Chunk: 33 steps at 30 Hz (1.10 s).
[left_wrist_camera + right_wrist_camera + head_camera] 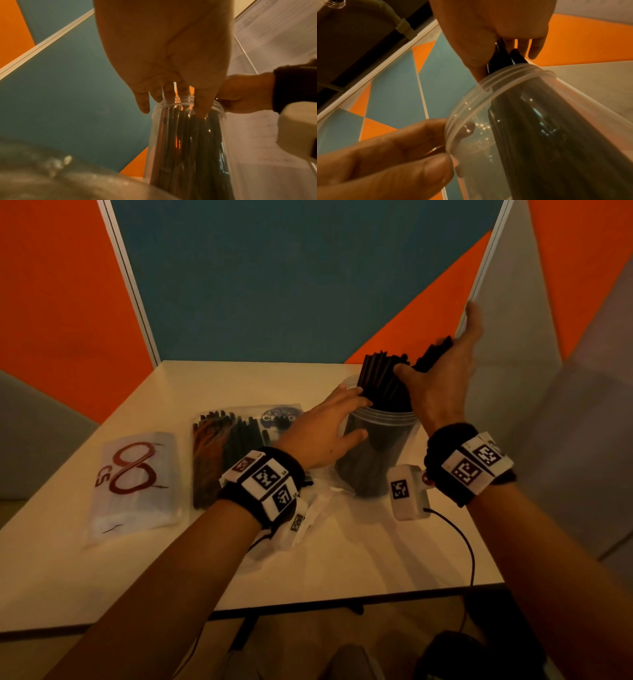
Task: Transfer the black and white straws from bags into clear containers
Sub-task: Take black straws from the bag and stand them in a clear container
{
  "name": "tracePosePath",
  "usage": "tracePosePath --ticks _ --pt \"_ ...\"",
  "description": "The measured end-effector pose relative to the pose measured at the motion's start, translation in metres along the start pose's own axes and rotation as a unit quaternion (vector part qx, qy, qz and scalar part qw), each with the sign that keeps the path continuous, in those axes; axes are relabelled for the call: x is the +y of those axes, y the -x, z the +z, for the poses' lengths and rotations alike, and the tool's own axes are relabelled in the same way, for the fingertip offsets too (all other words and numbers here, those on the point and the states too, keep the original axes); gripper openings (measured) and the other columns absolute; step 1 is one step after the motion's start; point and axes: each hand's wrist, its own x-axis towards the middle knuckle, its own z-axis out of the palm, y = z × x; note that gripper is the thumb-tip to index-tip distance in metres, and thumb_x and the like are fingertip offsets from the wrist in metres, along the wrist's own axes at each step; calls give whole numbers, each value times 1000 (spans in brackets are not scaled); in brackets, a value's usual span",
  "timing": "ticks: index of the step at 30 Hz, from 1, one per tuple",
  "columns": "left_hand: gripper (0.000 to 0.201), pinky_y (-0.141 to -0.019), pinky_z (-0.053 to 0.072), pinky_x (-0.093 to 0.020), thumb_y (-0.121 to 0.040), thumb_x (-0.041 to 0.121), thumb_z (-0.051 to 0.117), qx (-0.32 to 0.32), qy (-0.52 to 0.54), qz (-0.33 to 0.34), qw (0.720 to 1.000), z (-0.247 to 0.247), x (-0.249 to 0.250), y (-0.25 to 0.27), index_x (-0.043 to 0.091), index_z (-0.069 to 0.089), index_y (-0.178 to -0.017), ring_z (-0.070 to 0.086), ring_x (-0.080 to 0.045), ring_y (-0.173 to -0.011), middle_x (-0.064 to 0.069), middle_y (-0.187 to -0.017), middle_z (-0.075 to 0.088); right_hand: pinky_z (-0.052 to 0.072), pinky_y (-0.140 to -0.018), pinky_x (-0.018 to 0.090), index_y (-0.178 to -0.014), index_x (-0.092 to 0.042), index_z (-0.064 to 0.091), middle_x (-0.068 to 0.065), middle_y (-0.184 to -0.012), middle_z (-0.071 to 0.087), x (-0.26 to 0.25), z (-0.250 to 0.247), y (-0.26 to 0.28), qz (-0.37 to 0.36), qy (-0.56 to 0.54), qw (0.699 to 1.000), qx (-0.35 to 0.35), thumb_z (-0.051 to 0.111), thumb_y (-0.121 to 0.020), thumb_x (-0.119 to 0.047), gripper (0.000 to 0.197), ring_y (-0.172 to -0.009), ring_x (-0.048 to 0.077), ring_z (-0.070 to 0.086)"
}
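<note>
Two bags [224, 453] lie left of the container [376, 450], near left hand [322, 429]

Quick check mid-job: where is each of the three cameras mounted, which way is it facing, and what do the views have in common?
Head: worn on the head, looking forward and down at the table; both forearms show, the left hand steadying the clear jar, the right hand on the black straws.
Left wrist: looks along the left palm at the jar rim, from low beside it; the right hand is at the right edge.
Right wrist: looks along the right hand at the jar mouth; left fingers show lower left.
Shared: all three show the jar, the straws and both hands.
</note>
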Motion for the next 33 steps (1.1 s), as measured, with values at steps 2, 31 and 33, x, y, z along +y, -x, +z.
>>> tracePosePath --ticks 2,31,33 --pt "50 -112 19 -26 -92 28 58 -1 -1 -1 1000 0 0 1 21 42 -139 11 -13 -146 3 -156 24 37 -105 23 -139 -16 38 4 -141 40 1 -2 -1 -4 52 998 -44 75 -77 -23 72 -126 15 42" --pt "90 -109 34 -37 -81 10 68 -300 -175 -167 923 -55 -20 56 39 15 -148 30 -21 -137 2 -156 21 40 -64 8 -97 -21 67 -9 -91 59 -85 -6 106 -106 121 896 -413 50 -91 -8 22 -73 1 53" --pt "58 -96 44 -33 -89 6 53 -269 -162 -154 937 -63 -19 61 36 42 -137 52 -18 -116 1 -139 50 45 -70 15 -104 -20 67 -4 -102 63 -89 10 126 -87 190 807 -552 51 -93 -13 21 -82 7 58"
